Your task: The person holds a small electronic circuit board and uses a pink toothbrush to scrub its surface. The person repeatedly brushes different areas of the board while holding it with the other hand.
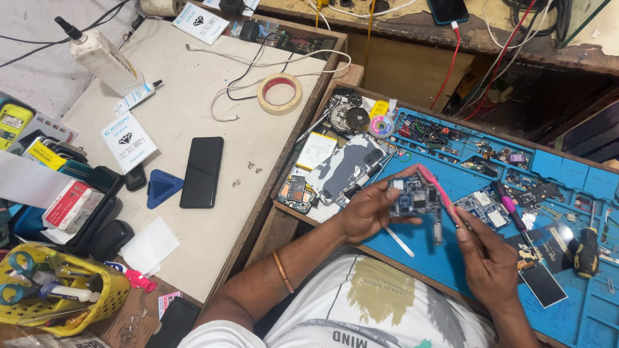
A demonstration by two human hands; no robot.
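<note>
A person's left hand [364,212] is reaching in from seven o'clock, wrist bent, its grip clamped on a small circuit board [412,196] that it is holding up above the blue mat [580,309] on the worktop [193,96]. The right hand [490,261] is coming up from five o'clock, its grip closed on a pink tool [438,190] whose end is lying against the board's right edge. The board is showing blue and silver parts packed close together, with a thin strip hanging from its lower side. At three o'clock from it a pink-handled screwdriver [509,209] is lying on the mat; at nine o'clock an opened phone [345,167] is resting face down. A black phone [202,172] is lying well apart at nine o'clock, and a roll of tape [279,93] at eleven.
</note>
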